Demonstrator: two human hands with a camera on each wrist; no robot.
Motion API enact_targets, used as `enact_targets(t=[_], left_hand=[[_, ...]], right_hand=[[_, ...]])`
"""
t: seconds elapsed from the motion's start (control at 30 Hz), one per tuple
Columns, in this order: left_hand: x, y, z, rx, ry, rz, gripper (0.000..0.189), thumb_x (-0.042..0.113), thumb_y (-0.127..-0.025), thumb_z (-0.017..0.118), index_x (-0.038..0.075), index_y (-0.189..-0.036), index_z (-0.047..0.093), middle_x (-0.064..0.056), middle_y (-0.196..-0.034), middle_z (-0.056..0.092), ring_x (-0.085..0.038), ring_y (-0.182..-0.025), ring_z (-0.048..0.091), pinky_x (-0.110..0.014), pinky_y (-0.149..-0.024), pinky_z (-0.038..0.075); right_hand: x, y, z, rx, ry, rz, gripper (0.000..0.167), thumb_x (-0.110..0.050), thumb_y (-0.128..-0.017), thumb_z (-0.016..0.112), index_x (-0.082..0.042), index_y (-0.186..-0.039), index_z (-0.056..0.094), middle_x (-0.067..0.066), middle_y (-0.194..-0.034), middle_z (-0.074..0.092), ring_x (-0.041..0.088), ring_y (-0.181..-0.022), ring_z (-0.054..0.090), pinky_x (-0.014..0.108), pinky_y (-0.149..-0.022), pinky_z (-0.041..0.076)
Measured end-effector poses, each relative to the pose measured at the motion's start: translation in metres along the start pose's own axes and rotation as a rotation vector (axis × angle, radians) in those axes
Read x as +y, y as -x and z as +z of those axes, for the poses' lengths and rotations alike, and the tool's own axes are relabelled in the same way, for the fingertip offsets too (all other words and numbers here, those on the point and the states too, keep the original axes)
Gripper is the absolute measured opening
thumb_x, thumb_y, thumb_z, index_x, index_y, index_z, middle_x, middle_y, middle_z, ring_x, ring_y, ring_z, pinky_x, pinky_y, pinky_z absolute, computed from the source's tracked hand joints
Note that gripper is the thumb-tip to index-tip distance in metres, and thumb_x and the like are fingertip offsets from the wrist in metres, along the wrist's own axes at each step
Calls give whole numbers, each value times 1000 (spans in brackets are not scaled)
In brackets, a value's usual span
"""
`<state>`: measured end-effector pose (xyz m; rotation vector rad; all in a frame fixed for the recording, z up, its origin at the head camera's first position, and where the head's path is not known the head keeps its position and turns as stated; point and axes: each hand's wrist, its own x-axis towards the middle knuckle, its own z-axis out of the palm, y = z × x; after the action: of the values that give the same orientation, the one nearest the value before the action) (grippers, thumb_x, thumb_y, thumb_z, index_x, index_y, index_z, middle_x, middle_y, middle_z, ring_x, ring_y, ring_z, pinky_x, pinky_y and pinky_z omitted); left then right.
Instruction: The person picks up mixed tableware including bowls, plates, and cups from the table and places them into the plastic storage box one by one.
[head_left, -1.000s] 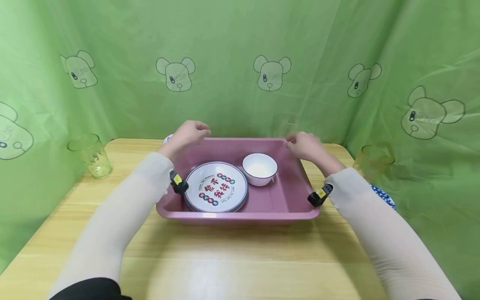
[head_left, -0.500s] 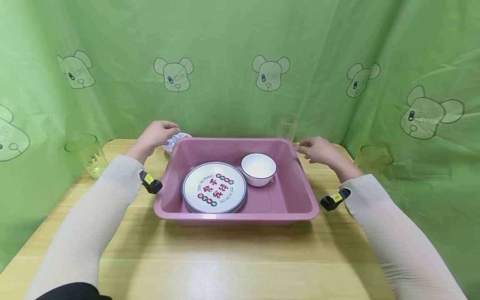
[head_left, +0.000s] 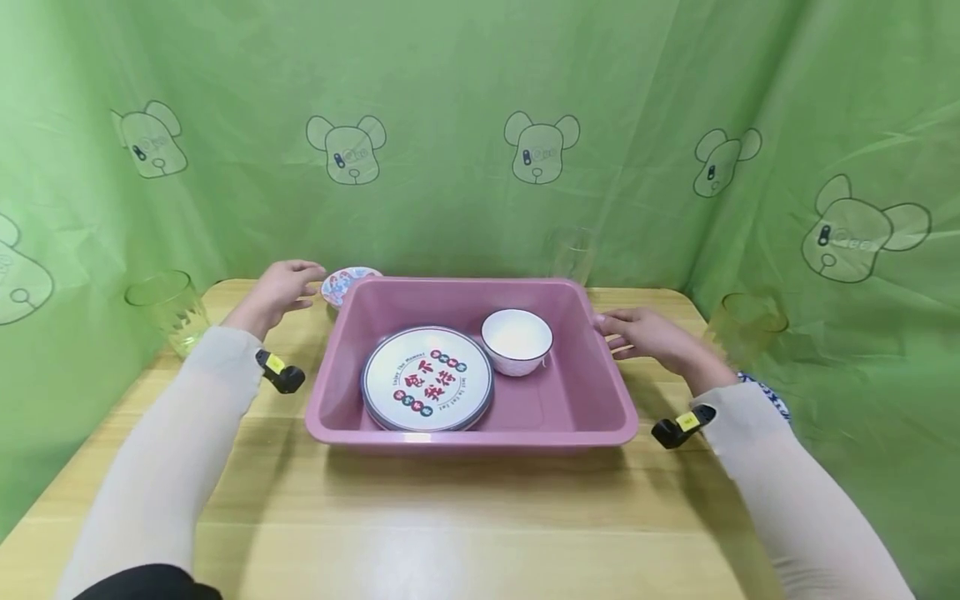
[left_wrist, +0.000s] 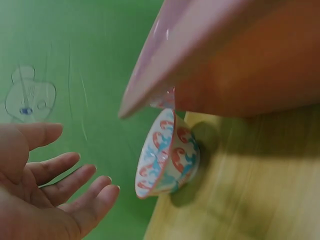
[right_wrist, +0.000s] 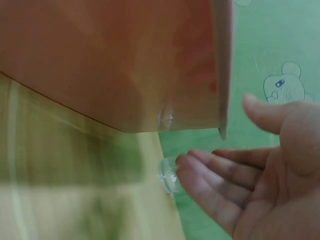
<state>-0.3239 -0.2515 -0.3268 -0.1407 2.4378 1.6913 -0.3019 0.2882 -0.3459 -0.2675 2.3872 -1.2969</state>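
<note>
In the head view a pink basin (head_left: 480, 438) sits in the middle of the table. It holds a stack of white plates (head_left: 427, 379) with red lettering and a white bowl (head_left: 517, 340). Left of the basin is my left hand (head_left: 279, 290), fingers loosely spread and holding nothing. Its fingertips are just short of a red-and-blue patterned bowl (left_wrist: 165, 157) behind the basin's back left corner. My right hand (head_left: 647, 335) is beside the basin's right wall, thumb at the rim. In the right wrist view its fingers (right_wrist: 215, 182) are extended below the rim, with nothing held.
A yellowish glass (head_left: 168, 312) stands at the table's left edge, another yellowish glass (head_left: 750, 325) at the right. Behind the basin is a clear glass (head_left: 572, 254). A blue-and-white dish (head_left: 768, 398) shows partly behind the right sleeve. Green curtain (head_left: 450, 208) encloses the table.
My left hand has moved left from the basin's back edge, uncovering the patterned bowl. My right hand has moved right and nearer, from the back right corner to the basin's right side.
</note>
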Motion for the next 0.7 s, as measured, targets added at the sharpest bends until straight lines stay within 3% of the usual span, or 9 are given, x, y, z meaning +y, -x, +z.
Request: enact_targets(t=[0.2,0.43,0.57,0.63,0.7], left_hand=[[-18,-9,-5,-1,120,-38,59,28,-106,42,-3,-152,22,-23,-157,21,-42,-138,30,-38,-108,41],[-41,-22,-8,-8,276,-94,65,29,-106,40,-2,-154,9,-24,-159,11,-41,-141,24,-43,-113,33],[-50,-30,-7,-7,370,-124,69,30,-106,42,1,-155,3,-22,-161,5,-41,-144,20,-42,-114,31],[-54,-34,-5,-3,410,-140,71,30,-105,42,1,-155,0,-21,-161,4,-40,-144,20,-40,-114,31],[-58,-39,-3,2,428,-151,71,28,-105,42,1,-155,0,-21,-161,3,-40,-143,20,-39,-114,31]], right_hand=[[13,-3,7,-23,-124,-15,68,-39,-102,51,10,-145,33,28,-133,52,27,-111,62,36,-91,54],[23,-5,13,-44,-264,-32,67,-30,-102,53,10,-148,26,23,-131,57,15,-101,67,34,-90,55],[26,-4,16,-49,-345,-48,65,-29,-103,52,6,-150,25,10,-112,67,12,-91,67,31,-84,57],[28,-2,18,-49,-374,-51,63,-29,-104,50,4,-151,25,3,-97,66,10,-82,66,29,-78,58],[30,-1,20,-51,-398,-53,62,-29,-104,48,3,-152,24,2,-93,65,10,-78,65,28,-74,58]])
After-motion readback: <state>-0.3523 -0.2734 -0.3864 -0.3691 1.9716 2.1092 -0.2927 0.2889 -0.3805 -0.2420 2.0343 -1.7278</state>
